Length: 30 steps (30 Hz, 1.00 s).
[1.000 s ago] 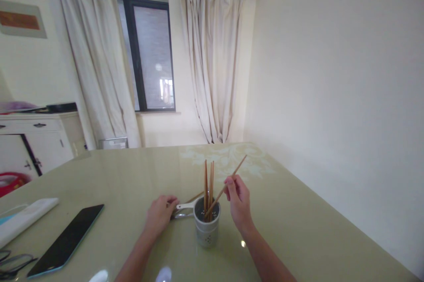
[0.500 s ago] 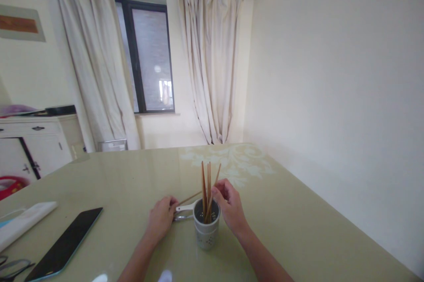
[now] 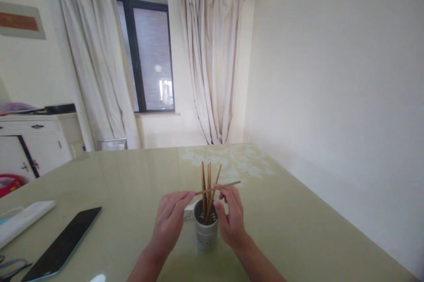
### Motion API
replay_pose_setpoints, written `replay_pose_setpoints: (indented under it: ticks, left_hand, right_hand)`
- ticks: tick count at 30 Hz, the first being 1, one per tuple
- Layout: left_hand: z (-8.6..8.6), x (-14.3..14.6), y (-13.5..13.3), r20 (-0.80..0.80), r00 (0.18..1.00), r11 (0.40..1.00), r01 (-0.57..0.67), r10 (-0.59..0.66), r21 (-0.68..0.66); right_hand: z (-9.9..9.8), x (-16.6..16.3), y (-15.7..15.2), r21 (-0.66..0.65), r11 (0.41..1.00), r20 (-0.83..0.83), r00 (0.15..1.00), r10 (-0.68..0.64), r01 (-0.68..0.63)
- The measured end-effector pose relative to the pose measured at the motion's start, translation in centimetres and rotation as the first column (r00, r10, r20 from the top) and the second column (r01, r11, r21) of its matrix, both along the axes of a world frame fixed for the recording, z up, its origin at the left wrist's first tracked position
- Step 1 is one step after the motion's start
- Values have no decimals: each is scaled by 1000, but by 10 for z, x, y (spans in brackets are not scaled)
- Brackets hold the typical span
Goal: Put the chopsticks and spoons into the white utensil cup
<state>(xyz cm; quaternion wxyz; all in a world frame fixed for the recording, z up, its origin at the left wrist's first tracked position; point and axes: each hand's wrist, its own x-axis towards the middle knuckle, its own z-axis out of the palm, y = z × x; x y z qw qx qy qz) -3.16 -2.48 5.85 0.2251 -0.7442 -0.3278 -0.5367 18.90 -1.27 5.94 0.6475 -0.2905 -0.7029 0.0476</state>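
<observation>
A white perforated holder (image 3: 206, 231) stands on the pale green table (image 3: 291, 224), with several wooden chopsticks (image 3: 208, 184) upright in it. One more chopstick (image 3: 228, 184) lies level above the holder's mouth, held at both ends. My left hand (image 3: 172, 220) pinches its left end. My right hand (image 3: 230, 218) closes its fingers round its right part, just right of the holder. A white handle pokes out behind my left hand, mostly hidden.
A dark tablet (image 3: 61, 242) lies at the left, with a white folded cloth (image 3: 23, 218) beyond it and glasses (image 3: 9, 268) at the corner. A white cabinet (image 3: 36, 140) stands at the far left. Curtains (image 3: 212, 61) and a window (image 3: 149, 56) face me.
My left hand has lifted a chopstick off the table beside the holder. My right hand let go of the one it set in the holder and now grips the lifted one.
</observation>
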Motion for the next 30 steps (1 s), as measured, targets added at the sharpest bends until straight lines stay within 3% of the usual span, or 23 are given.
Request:
replay_pose_setpoints:
  ticks: [3,5,8,10,13,15,18,20,25,30]
  left_hand:
    - [-2,9,-6,-114,987,992,112,-117,-50]
    - [-2,11,-6,-107,986,991,119,-125,-63]
    - [-3,9,4,69,998,993,11,-3,-115]
    - [-7,2,15,241,959,964,-90,152,-249]
    - [-18,-15,31,282,882,816,-172,377,-552]
    - [-27,-24,38,137,884,646,-213,447,-733]
    - [-38,-31,41,-89,910,394,-261,404,-881]
    - [-41,-31,40,-142,922,323,-266,361,-908]
    - [-39,-30,40,-138,937,292,-236,320,-927]
    - [-37,-29,39,-104,955,307,-191,278,-932]
  right_hand:
    - [2,-6,-3,-57,992,-29,993,114,-116]
    - [5,-9,-4,-141,968,-130,973,192,-210]
    - [11,-10,-2,-251,912,-386,898,213,-324]
    - [16,-5,2,-266,905,-534,833,148,-331]
    - [22,7,9,-253,948,-639,769,-14,-193]
    - [24,14,13,-248,962,-641,764,-76,-113]
    - [22,15,14,-259,960,-575,815,-62,-109]
    - [18,11,12,-279,949,-493,870,-8,-149]
    - [8,-2,10,-372,903,-210,967,144,-215]
    - [6,-7,9,-414,874,-172,965,199,-254]
